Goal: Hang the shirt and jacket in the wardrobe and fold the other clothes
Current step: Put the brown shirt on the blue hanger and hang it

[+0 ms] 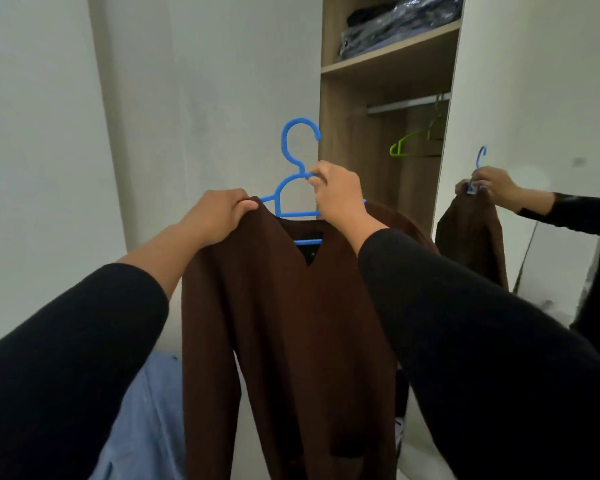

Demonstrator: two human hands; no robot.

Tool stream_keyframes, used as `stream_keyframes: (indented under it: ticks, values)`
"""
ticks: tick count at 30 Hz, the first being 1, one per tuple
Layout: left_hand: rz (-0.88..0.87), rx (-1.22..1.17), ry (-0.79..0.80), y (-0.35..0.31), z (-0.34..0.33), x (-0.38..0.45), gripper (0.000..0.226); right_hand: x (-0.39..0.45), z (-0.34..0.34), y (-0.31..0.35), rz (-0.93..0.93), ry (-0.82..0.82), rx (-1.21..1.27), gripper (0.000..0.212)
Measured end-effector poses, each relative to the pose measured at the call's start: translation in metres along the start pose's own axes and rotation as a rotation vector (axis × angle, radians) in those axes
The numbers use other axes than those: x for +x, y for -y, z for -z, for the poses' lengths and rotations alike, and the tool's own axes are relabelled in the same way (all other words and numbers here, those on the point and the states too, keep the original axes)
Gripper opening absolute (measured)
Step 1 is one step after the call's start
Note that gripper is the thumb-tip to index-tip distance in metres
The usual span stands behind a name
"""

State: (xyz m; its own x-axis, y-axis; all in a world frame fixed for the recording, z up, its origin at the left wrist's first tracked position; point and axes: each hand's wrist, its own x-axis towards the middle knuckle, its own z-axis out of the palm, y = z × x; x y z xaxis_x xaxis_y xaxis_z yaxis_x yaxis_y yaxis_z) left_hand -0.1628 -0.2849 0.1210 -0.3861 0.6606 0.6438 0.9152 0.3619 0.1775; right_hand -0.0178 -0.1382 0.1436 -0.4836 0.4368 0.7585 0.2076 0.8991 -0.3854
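Jacket (291,341), brown and V-necked, hangs on a blue hanger (293,188) held up in front of the open wardrobe (347,140). Its left shoulder is drawn over the hanger's left arm; the right shoulder falls behind the right forearm, so how it sits there cannot be told. The body of the jacket drops straight down between the two black sleeves.

The left hand (219,216) is closed over the jacket's left shoulder, fingers curled across the top of the cloth and the hanger end under it. The right hand (338,192) pinches the hanger just below its hook, fingertips tight on the blue plastic at the neck. The hook stands upright above both hands, free of any rail.

One jacket and one blue hanger are in hand. Inside the wardrobe one rail (407,105) runs under a shelf (392,55), and one green hanger (414,142) hangs on it, near the right side. On the shelf lie folded dark clothes (402,26); how many there are cannot be told.

To the right a mirror (551,98) on the wardrobe door shows the jacket, hanger and a hand again. Low on the left, pale blue cloth (146,420) shows beside the jacket. A white wall (205,81) stands left of the wardrobe.
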Motion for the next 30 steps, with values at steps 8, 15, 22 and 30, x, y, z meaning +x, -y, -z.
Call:
stream_keyframes:
  ticks: [8,15,22,30]
  values:
    - [0.055,0.061,-0.186,-0.003,-0.044,0.054,0.035,0.029,-0.014,-0.058,-0.107,-0.069,-0.155,0.025]
    - [0.054,0.185,-0.24,0.024,-0.08,0.12,0.043,0.078,-0.053,-0.094,-0.22,-0.067,-0.141,0.016]
    - [-0.002,0.167,-0.245,0.046,-0.106,0.226,0.049,0.158,-0.092,-0.128,-0.384,-0.105,-0.078,0.02]
    - [-0.115,0.179,-0.336,0.026,-0.147,0.329,0.044,0.223,-0.082,-0.178,-0.49,-0.32,-0.218,0.029]
